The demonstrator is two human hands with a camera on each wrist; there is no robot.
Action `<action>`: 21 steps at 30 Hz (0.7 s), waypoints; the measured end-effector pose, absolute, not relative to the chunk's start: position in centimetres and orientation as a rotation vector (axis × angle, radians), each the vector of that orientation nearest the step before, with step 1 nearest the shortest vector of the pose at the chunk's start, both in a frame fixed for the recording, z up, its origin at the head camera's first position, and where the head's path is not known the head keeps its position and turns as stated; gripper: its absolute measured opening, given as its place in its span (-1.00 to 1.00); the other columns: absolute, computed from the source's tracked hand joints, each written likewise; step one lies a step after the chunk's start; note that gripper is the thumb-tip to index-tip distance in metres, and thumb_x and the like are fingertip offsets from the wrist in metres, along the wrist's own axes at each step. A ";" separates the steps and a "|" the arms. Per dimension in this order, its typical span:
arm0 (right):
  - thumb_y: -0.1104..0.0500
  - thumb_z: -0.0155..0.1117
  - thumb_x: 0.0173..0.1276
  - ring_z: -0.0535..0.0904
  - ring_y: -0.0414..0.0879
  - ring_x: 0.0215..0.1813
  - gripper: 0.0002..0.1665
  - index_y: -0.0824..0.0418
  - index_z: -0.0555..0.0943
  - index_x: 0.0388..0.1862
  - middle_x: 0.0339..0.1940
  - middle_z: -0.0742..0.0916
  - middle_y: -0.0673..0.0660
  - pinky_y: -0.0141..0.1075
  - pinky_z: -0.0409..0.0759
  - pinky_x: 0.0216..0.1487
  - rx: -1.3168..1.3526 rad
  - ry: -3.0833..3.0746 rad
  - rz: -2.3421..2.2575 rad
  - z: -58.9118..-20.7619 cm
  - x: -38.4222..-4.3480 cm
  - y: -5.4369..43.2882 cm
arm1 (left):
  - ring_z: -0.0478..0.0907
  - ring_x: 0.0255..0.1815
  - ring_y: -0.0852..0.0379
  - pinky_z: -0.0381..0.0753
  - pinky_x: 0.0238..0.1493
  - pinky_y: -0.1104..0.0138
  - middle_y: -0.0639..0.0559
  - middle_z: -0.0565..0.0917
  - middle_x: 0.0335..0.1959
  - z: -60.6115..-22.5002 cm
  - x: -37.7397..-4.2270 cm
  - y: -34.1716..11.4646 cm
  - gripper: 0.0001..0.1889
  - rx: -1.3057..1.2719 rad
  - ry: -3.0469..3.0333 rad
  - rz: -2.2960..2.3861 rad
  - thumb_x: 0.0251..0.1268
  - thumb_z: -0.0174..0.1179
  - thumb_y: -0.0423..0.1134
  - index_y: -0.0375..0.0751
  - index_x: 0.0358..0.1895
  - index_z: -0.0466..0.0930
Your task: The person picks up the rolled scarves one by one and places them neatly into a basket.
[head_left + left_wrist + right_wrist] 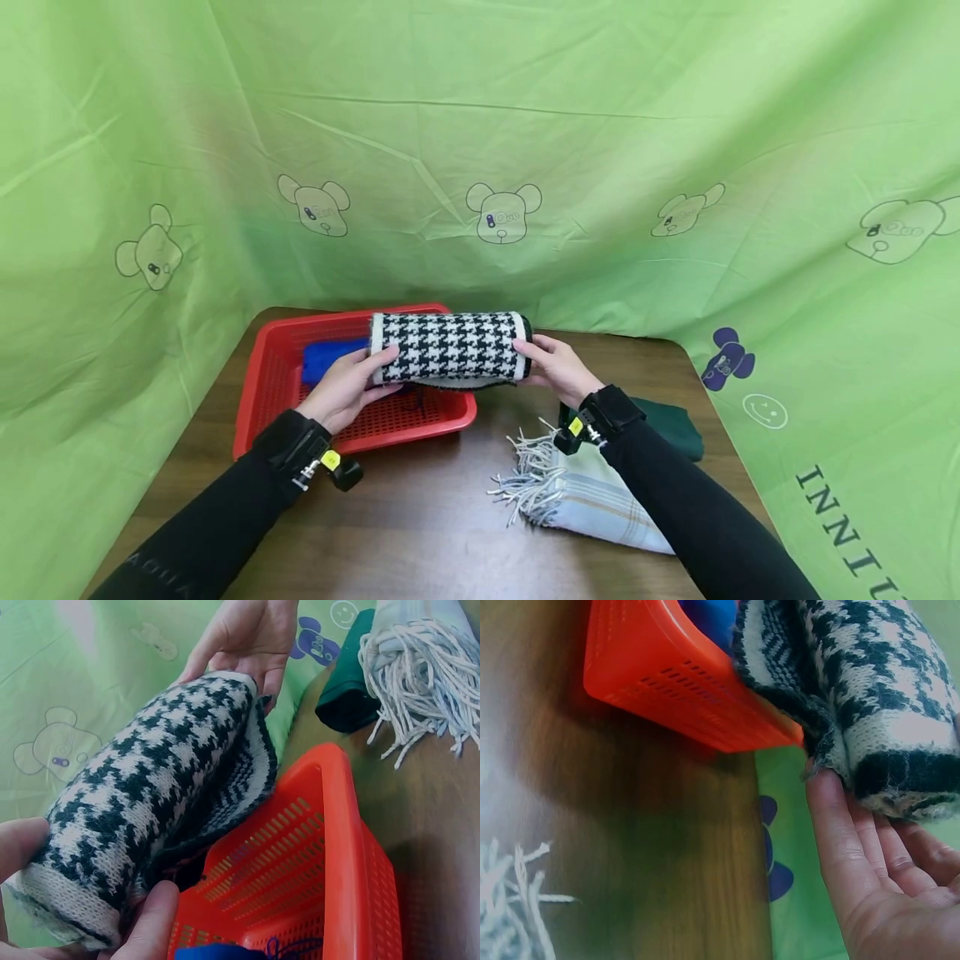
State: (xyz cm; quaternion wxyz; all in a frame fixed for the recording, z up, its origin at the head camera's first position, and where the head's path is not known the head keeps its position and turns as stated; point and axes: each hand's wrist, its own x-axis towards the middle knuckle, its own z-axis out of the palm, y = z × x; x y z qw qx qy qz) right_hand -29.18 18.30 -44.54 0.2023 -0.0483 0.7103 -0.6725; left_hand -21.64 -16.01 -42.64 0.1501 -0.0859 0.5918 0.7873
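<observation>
- Green curtain (450, 125) hung behind a wooden table (405, 525).
- Left hand (347, 383) and right hand (564, 368) each pinched an end of the knit roll (450, 346).
- It was held up, kinda partway over the red basket (251, 392).

Green bear-print curtain (420, 125) around brown wooden table (405, 517); smiley print (765, 412) at right.

Rough knitted roll (450, 346), smooth glossy plastic basket (258, 383)

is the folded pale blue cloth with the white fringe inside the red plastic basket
No, the folded pale blue cloth lies on the brown wooden table, right of the red plastic basket.
</observation>
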 end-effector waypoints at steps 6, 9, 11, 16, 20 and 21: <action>0.04 0.18 0.66 0.72 -0.08 0.01 -0.29 0.47 0.33 0.56 0.28 0.63 0.30 -0.06 0.72 0.20 -0.145 1.965 -1.881 -44.5 -29.0 17.4 | 0.44 0.47 -0.07 0.51 0.48 0.10 -0.27 0.32 0.60 -42.6 -20.8 -17.0 -0.23 -0.258 1.729 2.232 0.69 0.16 -0.04 -0.31 0.70 0.05; 0.03 0.19 0.66 0.72 -0.08 -0.01 -0.30 0.46 0.35 0.55 0.23 0.65 0.26 -0.07 0.74 0.18 -0.154 1.962 -1.881 -44.1 -28.9 17.0 | 0.42 0.49 -0.07 0.49 0.49 0.10 -0.27 0.29 0.61 -42.5 -20.4 -17.6 -0.20 -0.243 1.738 2.221 0.68 0.17 -0.02 -0.31 0.71 0.01; 0.02 0.18 0.67 0.72 -0.08 -0.01 -0.30 0.46 0.37 0.54 0.19 0.67 0.23 -0.06 0.73 0.20 -0.167 1.964 -1.876 -43.8 -28.9 16.8 | 0.44 0.48 -0.05 0.47 0.50 0.09 -0.28 0.28 0.61 -42.4 -20.1 -18.0 -0.18 -0.243 1.739 2.216 0.67 0.18 -0.01 -0.31 0.71 -0.01; -0.01 0.15 0.69 0.72 -0.08 -0.01 -0.34 0.47 0.42 0.47 0.13 0.70 0.21 -0.01 0.73 0.21 -0.204 1.977 -1.845 -43.5 -28.8 16.1 | 0.54 0.37 0.08 0.45 0.52 0.07 -0.28 0.29 0.61 -42.7 -19.3 -18.9 -0.16 -0.240 1.743 2.193 0.67 0.19 -0.02 -0.32 0.71 -0.04; -0.04 0.16 0.69 0.74 -0.04 0.01 -0.36 0.46 0.46 0.42 0.14 0.71 0.24 0.01 0.75 0.17 -0.217 1.980 -1.816 -43.7 -28.8 15.5 | 0.60 0.27 0.18 0.48 0.49 0.10 -0.26 0.31 0.58 -42.9 -18.6 -19.6 -0.17 -0.248 1.737 2.194 0.67 0.18 -0.02 -0.34 0.71 -0.04; -0.04 0.16 0.68 0.74 -0.04 0.01 -0.37 0.46 0.47 0.41 0.14 0.72 0.24 0.00 0.75 0.15 -0.223 1.980 -1.810 -43.8 -28.9 15.4 | 0.61 0.25 0.20 0.48 0.49 0.11 -0.25 0.32 0.57 -43.0 -18.4 -19.8 -0.17 -0.249 1.732 2.196 0.68 0.18 -0.02 -0.34 0.71 -0.05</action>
